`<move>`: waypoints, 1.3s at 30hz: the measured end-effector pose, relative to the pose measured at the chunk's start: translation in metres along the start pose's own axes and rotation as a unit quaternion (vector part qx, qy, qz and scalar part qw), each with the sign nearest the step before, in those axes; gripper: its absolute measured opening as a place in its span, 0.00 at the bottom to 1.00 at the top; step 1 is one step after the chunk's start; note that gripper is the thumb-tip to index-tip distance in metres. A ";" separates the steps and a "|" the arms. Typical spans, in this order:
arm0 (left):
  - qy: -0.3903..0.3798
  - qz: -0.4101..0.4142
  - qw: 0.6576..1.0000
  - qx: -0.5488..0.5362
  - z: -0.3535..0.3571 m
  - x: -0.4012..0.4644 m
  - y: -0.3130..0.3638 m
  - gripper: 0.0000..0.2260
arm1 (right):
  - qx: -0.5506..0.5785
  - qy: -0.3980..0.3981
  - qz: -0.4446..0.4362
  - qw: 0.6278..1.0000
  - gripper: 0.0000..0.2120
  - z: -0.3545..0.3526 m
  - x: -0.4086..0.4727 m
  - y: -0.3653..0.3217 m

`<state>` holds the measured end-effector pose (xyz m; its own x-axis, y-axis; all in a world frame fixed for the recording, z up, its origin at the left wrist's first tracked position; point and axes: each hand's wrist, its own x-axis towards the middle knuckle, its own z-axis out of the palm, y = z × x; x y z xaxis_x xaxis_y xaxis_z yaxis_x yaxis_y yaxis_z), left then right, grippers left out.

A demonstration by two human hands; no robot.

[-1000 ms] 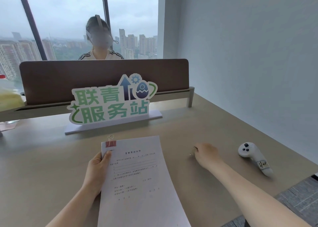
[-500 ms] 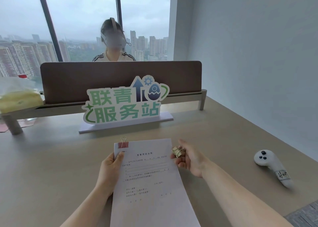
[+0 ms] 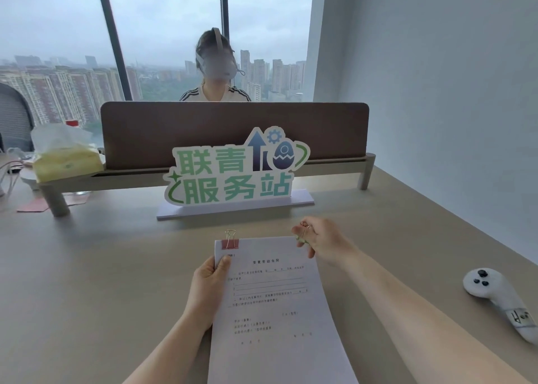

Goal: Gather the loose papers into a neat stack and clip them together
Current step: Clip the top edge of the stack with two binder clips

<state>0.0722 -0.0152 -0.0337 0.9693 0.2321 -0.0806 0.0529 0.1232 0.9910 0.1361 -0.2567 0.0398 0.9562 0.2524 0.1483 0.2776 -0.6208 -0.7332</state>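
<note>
I see the papers (image 3: 276, 305) held as one squared stack above the table (image 3: 102, 281), near edge running out of the bottom of the view. Left hand (image 3: 208, 287) grips the stack's left edge near the top, thumb (image 3: 223, 262) on the front sheet, the other fingers hidden behind it. A pink clip (image 3: 230, 242) is already on the top-left corner, wire loops standing up. Right hand (image 3: 320, 239) is at the top-right corner, fingers curled and pinching a second clip (image 3: 304, 232) — only its wire loop and a bit of greenish body show (can't tell whether its mouth is over the paper edge). White controller (image 3: 500, 299) lies on the table well to the right. Sign (image 3: 235, 171) stands behind the papers, divider (image 3: 233, 121) behind that, a person (image 3: 215, 75) seated past it. Tissue pack (image 3: 65, 162) far left.
</note>
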 end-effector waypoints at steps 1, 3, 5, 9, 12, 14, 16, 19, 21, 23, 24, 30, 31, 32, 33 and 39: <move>0.000 -0.002 1.000 0.000 0.000 0.000 0.000 0.09 | -0.042 0.012 -0.016 0.999 0.22 0.000 0.006 0.000; -0.002 -0.005 1.000 -0.003 0.000 0.000 0.000 0.09 | -0.092 0.027 -0.040 0.995 0.22 -0.001 0.018 0.000; -0.005 -0.007 1.000 -0.008 0.000 0.000 0.001 0.09 | -0.086 0.021 -0.053 0.995 0.21 0.000 0.028 0.001; -0.006 -0.011 1.000 -0.016 -0.001 0.001 0.000 0.09 | -0.071 -0.006 -0.066 0.995 0.15 0.007 0.040 -0.004; -0.003 -0.006 1.000 -0.020 -0.002 0.002 -0.001 0.09 | -0.074 -0.046 -0.071 0.994 0.15 0.011 0.046 -0.007; -0.006 -0.005 1.000 -0.024 -0.002 0.002 -0.001 0.09 | -0.072 -0.072 -0.069 0.992 0.17 0.011 0.049 -0.007; -0.011 -0.005 1.000 -0.028 -0.002 0.002 -0.001 0.08 | -0.068 -0.093 -0.062 0.991 0.17 0.009 0.051 -0.008; -0.013 -0.006 0.999 -0.031 -0.002 0.002 -0.002 0.08 | -0.054 -0.116 -0.046 0.991 0.13 0.007 0.054 -0.011; -0.013 -0.007 0.999 -0.034 -0.003 0.003 -0.002 0.08 | -0.051 -0.128 -0.039 0.990 0.12 0.007 0.055 -0.011; -0.012 -0.008 0.999 -0.041 -0.003 0.003 -0.002 0.08 | -0.054 -0.134 -0.033 0.989 0.14 0.008 0.056 -0.010; -0.012 -0.008 0.999 -0.047 -0.003 0.003 -0.002 0.08 | -0.053 -0.135 -0.027 0.989 0.17 0.008 0.056 -0.008; -0.013 -0.008 0.998 -0.063 -0.004 0.004 -0.003 0.08 | -0.014 -0.115 -0.033 0.993 0.44 0.002 0.050 0.007; -0.014 -0.008 0.998 -0.062 -0.005 0.004 -0.003 0.08 | -0.008 -0.111 -0.039 0.993 0.44 0.002 0.049 0.009; -0.013 -0.008 0.998 -0.061 -0.004 0.004 -0.003 0.08 | 0.000 -0.110 -0.043 0.993 0.43 0.002 0.049 0.011; -0.011 -0.008 0.998 -0.061 -0.004 0.004 -0.003 0.08 | 0.007 -0.111 -0.045 0.993 0.41 0.003 0.049 0.012; -0.010 -0.010 0.998 -0.063 -0.005 0.003 -0.002 0.08 | 0.018 -0.105 -0.015 0.994 0.27 0.008 0.049 0.020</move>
<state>0.0738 -0.0096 -0.0363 0.9732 0.2084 -0.0971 0.0433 0.2487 0.9676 0.1874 -0.2511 0.0272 0.9057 0.4228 0.0317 0.2992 -0.5843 -0.7544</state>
